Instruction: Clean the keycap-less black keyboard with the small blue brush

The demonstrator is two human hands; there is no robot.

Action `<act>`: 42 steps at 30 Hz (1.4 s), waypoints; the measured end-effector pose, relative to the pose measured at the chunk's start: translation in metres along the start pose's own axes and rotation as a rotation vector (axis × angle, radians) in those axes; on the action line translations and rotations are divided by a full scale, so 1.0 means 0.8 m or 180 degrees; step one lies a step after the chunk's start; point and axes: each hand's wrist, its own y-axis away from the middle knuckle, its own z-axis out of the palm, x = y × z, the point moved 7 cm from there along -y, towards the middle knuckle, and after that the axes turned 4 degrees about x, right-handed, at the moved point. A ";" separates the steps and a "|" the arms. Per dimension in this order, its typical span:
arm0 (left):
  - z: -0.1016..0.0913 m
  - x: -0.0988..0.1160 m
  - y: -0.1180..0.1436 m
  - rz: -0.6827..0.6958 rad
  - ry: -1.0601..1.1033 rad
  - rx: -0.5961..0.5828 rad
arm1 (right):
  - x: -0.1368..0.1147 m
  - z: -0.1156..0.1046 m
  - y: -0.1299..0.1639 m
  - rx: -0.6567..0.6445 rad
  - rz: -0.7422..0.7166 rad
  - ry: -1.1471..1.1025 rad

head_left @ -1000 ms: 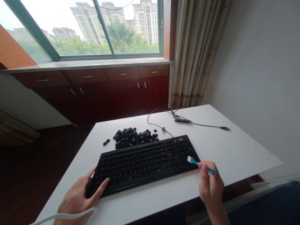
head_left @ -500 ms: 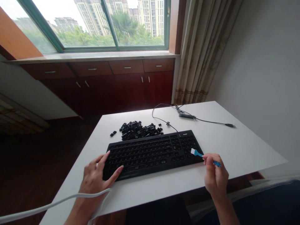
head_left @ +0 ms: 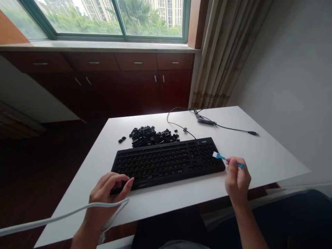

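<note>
Near edge: a bare strip of white table (head_left: 181,200) runs in front of the black keyboard (head_left: 168,164), open between the left hand (head_left: 110,190) and the right hand (head_left: 237,181).
Right side: open tabletop from the keyboard's right end to the table edge; the right hand with the blue brush (head_left: 227,159) stands at its near part.
Far left: loose keycaps (head_left: 151,135) heaped just behind the keyboard.
Far right: black cable (head_left: 207,122) trails across the back.
Left: bare table beside the keyboard; a white cord (head_left: 64,216) crosses the near left corner.
</note>
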 end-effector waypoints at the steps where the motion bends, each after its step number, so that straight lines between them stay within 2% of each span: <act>1: 0.001 0.000 0.004 0.0033 0.0055 -0.0088 | 0.003 0.002 0.000 -0.0051 0.0061 -0.0064; 4: 0.007 0.007 0.010 0.0258 0.0048 -0.0362 | 0.006 0.008 -0.001 -0.0159 0.0176 -0.0188; 7: 0.014 0.015 0.008 0.0452 -0.0001 -0.0573 | -0.002 0.011 -0.004 -0.0236 0.0011 -0.0018; 11: 0.019 0.017 0.002 0.0401 -0.0019 -0.0690 | -0.008 0.007 -0.006 -0.0307 -0.0064 0.0299; 14: 0.021 0.015 0.002 0.0291 -0.0038 -0.0748 | -0.006 0.003 -0.008 -0.0298 -0.0004 0.0114; 19: 0.022 0.011 0.004 0.0261 -0.0092 -0.0682 | -0.007 0.025 -0.017 -0.0672 -0.0166 -0.0111; 22: 0.021 0.012 0.004 0.0350 -0.0094 -0.0584 | -0.008 0.035 -0.022 -0.0646 -0.0201 -0.0123; 27: 0.020 0.015 0.003 0.0388 -0.0073 -0.0568 | -0.011 0.030 -0.019 -0.0508 -0.0210 -0.0204; 34: 0.017 0.017 0.003 0.0381 -0.0042 -0.0592 | -0.016 0.029 -0.013 -0.0747 -0.0343 -0.0257; 40: 0.020 0.015 0.003 0.0279 0.0046 -0.0626 | -0.017 0.025 -0.014 -0.0587 -0.0479 -0.0276; 42: 0.020 0.016 0.003 0.0268 0.0039 -0.0618 | -0.024 0.022 -0.012 -0.0461 -0.0686 -0.0228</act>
